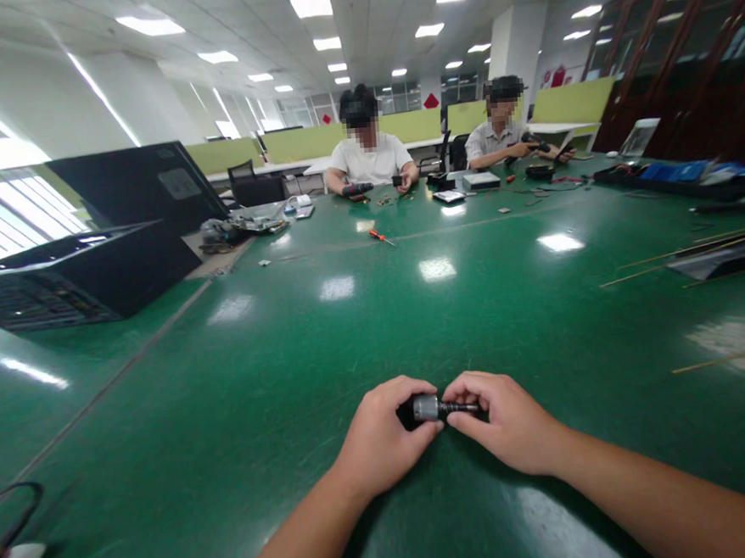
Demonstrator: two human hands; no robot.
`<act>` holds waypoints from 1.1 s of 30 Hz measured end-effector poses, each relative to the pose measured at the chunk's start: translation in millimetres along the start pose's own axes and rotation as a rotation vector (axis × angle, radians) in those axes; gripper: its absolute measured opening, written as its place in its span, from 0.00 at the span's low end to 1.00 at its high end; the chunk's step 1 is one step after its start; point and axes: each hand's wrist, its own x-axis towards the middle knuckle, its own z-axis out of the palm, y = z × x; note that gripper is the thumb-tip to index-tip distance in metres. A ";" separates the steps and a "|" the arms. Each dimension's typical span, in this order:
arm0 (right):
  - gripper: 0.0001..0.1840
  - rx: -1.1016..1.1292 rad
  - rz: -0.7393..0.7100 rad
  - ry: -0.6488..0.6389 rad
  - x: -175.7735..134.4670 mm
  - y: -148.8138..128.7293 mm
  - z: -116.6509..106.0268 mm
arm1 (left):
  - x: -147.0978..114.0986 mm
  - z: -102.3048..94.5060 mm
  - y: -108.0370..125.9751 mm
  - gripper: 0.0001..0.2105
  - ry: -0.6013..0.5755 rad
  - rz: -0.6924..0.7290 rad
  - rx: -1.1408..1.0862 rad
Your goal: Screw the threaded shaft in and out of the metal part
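A small motor-like part point(427, 408), with a grey cylindrical body and a thin dark shaft, lies level between my two hands just above or on the green table. My left hand point(389, 431) is curled round the grey body, thumb on the near side and fingers on the far side. Round the dark shaft, pointing right, my right hand point(500, 419) is closed with thumb and fingers. The fingertips of both hands almost meet at the middle of the part. Whether the part rests on the tabletop, I cannot tell.
An orange-handled screwdriver point(379, 237) lies farther up the green table point(276, 354). On the left stands an opened black computer case point(85, 278). Thin yellowish rods point(722, 358) lie at right. Across the table, two people point(370, 156) handle tools. A cable point(13, 525) is at lower left.
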 end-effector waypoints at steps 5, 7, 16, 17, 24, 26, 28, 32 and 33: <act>0.08 -0.001 0.004 -0.001 0.6 -0.2 0.0 | -1.2 -0.8 0.0 0.13 -0.001 0.002 0.002; 0.09 -0.003 0.007 0.003 0.8 0.1 -0.1 | -1.4 -0.8 0.2 0.13 -0.005 0.002 0.003; 0.07 -0.002 0.018 0.010 0.5 -0.2 -1.2 | -0.2 -0.2 0.7 0.13 0.015 0.005 0.013; 0.07 -0.002 0.019 0.011 0.6 -0.5 -1.3 | -0.1 -0.3 1.0 0.13 0.017 0.005 0.010; 0.06 0.017 0.013 0.026 0.8 -1.3 -1.3 | 0.2 -0.9 2.1 0.13 0.045 -0.012 0.003; 0.06 0.026 0.009 0.030 0.7 -0.6 -1.4 | 0.2 -1.2 2.2 0.13 0.065 -0.023 0.009; 0.06 0.027 0.007 0.032 0.7 0.3 -1.6 | 0.2 -1.6 2.6 0.13 0.083 -0.031 0.011; 0.06 0.027 0.003 0.029 0.6 1.8 -1.5 | 0.1 -2.5 2.9 0.13 0.089 -0.037 0.009; 0.06 0.032 0.002 0.028 0.5 1.8 -1.4 | 0.1 -2.7 2.7 0.13 0.088 -0.036 0.009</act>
